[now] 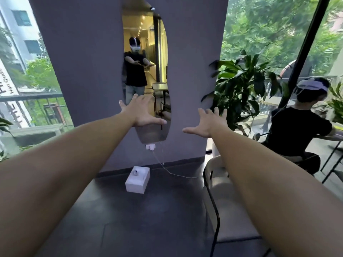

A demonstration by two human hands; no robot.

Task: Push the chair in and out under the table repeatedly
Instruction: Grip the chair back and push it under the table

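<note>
Both my arms stretch straight out ahead at chest height. My left hand is open with fingers spread, palm down, holding nothing. My right hand is open the same way, level with it and a little to the right. A beige chair with a thin black metal frame stands on the dark floor below my right forearm, which hides part of its backrest. Neither hand touches the chair. A table edge shows at the far right.
A purple wall with a curved mirror faces me, reflecting me. A white box and a cable lie on the floor below it. A potted plant stands at the right. Another person sits at the right table.
</note>
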